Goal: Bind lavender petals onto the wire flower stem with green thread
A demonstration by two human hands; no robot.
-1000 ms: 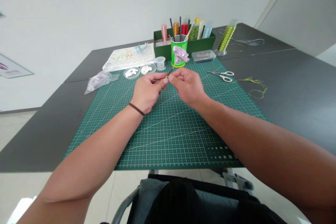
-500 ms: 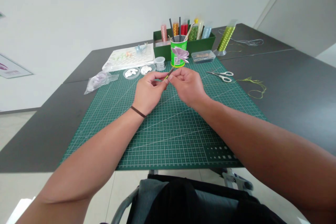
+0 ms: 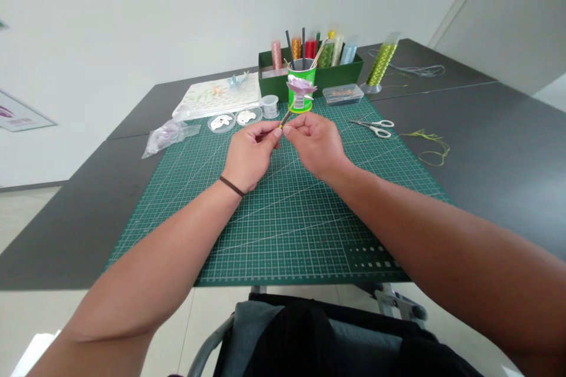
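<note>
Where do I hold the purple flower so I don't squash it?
Hold the purple flower by its slim stem, probably best from the near side. The bloom spreads wide on top, while the stem slants down to the left hand, which pinches it low, with the right hand's fingertips close beside.

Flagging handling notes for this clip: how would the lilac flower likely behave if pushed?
The lilac flower looks thin-petalled, so it is probably light and may crease easily. Its stem seems fairly stiff, since it props the flower up beyond the left hand and right hand.
</note>
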